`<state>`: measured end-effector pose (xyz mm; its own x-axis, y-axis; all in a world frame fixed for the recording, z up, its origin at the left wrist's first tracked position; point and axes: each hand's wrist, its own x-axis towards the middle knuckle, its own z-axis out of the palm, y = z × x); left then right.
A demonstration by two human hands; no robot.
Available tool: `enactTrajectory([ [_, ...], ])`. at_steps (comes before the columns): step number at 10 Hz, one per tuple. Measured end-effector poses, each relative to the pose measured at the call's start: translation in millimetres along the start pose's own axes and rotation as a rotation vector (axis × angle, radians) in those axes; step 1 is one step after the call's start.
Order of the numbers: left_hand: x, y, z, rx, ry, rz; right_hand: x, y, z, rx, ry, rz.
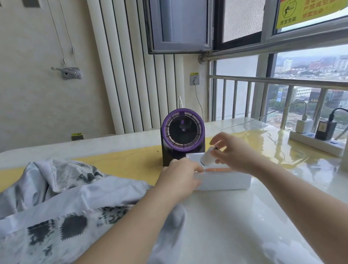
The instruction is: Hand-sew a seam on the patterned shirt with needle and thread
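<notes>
Glossy white tabletop [234, 230], yellow band across far side, window railing behind. Item 1: patterned shirt [49, 201], crumpled, lower left of frame. Item 2: white box [227, 181], centre, flap raised. Left hand [177, 179] rests on box's left end, fingers outstretched. Right hand [234, 153] pinches white spool [207, 158] just above box (thumb and fingertips curled round it). Purple-ringed fan [182, 132] directly behind box.
</notes>
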<state>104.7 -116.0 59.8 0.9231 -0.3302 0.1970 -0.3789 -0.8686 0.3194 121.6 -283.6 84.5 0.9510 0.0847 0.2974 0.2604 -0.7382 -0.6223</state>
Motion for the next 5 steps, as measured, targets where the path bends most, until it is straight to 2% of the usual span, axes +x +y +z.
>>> enactTrajectory([
  [1,1,0,1,0.151,0.095,0.031,-2,7,10,-0.051,-0.074,0.035],
  [3,-5,-18,-7,0.300,0.151,-0.026,-8,-9,23,-0.240,-0.180,0.052],
  [5,-25,-51,-36,0.339,0.105,-0.161,-16,-44,41,-0.236,-0.145,-0.092],
])
